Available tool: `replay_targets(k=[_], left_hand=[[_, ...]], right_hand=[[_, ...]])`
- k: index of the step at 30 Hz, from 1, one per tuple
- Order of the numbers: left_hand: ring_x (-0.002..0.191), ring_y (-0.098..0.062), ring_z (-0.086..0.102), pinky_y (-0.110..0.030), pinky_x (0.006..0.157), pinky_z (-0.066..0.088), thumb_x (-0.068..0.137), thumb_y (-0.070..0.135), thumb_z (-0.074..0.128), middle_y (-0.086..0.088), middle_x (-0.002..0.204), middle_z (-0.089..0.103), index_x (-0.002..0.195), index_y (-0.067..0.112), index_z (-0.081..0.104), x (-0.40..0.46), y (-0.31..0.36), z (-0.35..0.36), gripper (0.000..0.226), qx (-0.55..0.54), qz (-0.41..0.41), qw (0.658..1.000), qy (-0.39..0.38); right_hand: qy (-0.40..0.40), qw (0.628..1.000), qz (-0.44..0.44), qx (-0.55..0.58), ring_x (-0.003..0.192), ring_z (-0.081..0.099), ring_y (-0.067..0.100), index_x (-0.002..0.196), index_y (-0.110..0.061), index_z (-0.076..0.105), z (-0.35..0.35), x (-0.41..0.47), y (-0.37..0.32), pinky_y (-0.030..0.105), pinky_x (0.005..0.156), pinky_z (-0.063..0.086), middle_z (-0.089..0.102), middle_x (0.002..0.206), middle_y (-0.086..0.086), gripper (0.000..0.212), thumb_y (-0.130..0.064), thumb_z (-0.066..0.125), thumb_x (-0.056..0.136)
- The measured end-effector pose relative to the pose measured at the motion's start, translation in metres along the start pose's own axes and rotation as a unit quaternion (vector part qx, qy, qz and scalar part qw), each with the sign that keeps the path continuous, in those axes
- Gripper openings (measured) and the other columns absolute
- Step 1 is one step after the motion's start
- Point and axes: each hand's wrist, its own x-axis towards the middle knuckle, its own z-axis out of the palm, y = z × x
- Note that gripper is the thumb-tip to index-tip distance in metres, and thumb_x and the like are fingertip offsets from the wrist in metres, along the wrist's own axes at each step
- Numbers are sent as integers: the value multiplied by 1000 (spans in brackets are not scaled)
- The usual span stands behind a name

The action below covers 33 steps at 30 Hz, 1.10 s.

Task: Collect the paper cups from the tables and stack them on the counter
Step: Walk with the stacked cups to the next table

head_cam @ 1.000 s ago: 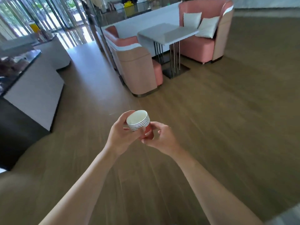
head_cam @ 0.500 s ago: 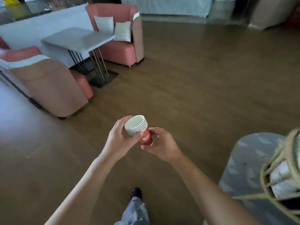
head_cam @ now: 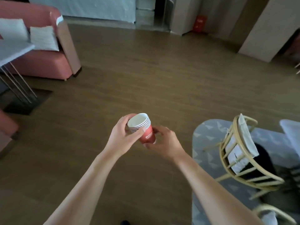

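Observation:
A stack of several red paper cups [head_cam: 145,129] with white rims is held in front of me at mid-frame, tilted with its mouth toward the upper left. My left hand [head_cam: 124,135] grips the rims, thumb across the front of the stack. My right hand [head_cam: 164,142] holds the red base from below and the right. No counter is in view.
A pink sofa [head_cam: 47,62] with white cushions and a white table [head_cam: 11,51] on metal legs stand at the left. A cane chair [head_cam: 238,153] sits on a grey patterned rug [head_cam: 207,143] at the right. Open wooden floor [head_cam: 146,78] lies ahead, with tan pillars beyond.
My view has swung to the right: the sofa and table slid to the left edge, and the rug and cane chair came into view. Both hands kept the cup stack.

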Motion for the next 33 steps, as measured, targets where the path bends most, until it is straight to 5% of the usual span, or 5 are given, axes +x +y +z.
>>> replay_targets(k=[3,10,18,28,33], left_hand=[[116,-7,69,-33,96,58,83,52,77,21,127,68,126,47,65,21,-8,6,45,-23,3,1000,-19],[117,-6,69,-34,97,58,84,52,79,18,128,70,129,43,66,73,-27,47,47,-47,-15,995,-82],[118,-4,68,-21,89,55,84,53,79,21,130,68,133,42,64,161,-18,117,52,-22,-5,993,-119],[116,-8,69,-24,92,54,88,47,80,18,129,69,136,39,64,300,33,231,51,22,-3,995,-95],[117,-11,70,-27,94,56,92,38,81,15,131,69,138,37,64,353,45,280,48,45,-3,995,-94]], right_hand=[[23,1000,8,-15,101,57,-17,102,-73,58,-8,13,2,-1,78,39,61,106,-40,56,-47,82,59],[44,996,60,-37,102,55,-17,121,-45,66,-29,38,50,-2,80,36,67,101,-27,67,-50,86,57],[71,994,84,-8,99,54,-22,119,-42,71,-84,100,115,-4,78,36,65,100,-27,63,-41,88,59],[65,997,41,32,102,60,-7,122,-39,71,-206,227,208,7,83,40,66,100,-26,64,-38,94,62],[58,996,22,61,107,64,3,125,-36,71,-248,267,247,25,94,50,72,110,-18,65,-38,93,64]])
